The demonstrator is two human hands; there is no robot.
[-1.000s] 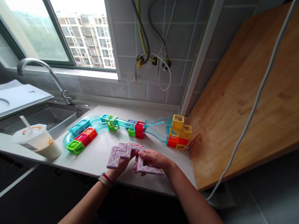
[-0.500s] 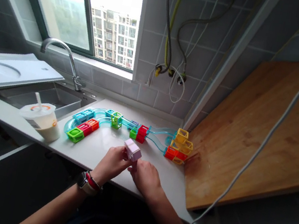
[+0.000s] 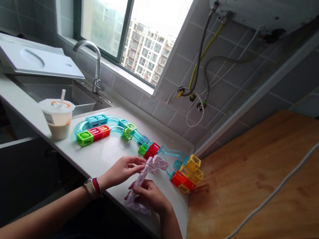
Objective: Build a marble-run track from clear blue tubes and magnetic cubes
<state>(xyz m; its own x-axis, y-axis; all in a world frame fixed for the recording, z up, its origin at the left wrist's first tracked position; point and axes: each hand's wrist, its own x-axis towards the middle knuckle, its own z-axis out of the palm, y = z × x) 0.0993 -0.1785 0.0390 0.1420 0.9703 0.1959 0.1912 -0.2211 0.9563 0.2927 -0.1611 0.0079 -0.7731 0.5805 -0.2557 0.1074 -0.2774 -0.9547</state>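
Note:
A lilac snake puzzle (image 3: 140, 178) of triangular segments stretches between my hands, bent at its upper and lower ends. My right hand (image 3: 150, 195) is closed around its lower straight part, thumb on top. At the upper bend, my left hand (image 3: 122, 172) has its thumb and fingertips on the puzzle's left side; the far side of that grip is hidden. Behind the puzzle, on the white counter (image 3: 115, 157), runs a toy track (image 3: 117, 124) of clear blue chutes and coloured cube frames. The puzzle's upper end overlaps the track's red cube (image 3: 153, 150) and right chute in view.
To the left stands a lidded drink cup (image 3: 57, 118) with a straw, near the sink (image 3: 50, 90) and faucet (image 3: 98, 67). A wooden board (image 3: 269, 176) leans at the right, with a white cable (image 3: 285, 176) across it. Hoses (image 3: 202, 49) hang on the tiled wall.
The snake puzzle was a compact lilac block in both hands; now it is spread into a long bent shape. My hands are farther apart, the right one lower. The view has tilted and shifted.

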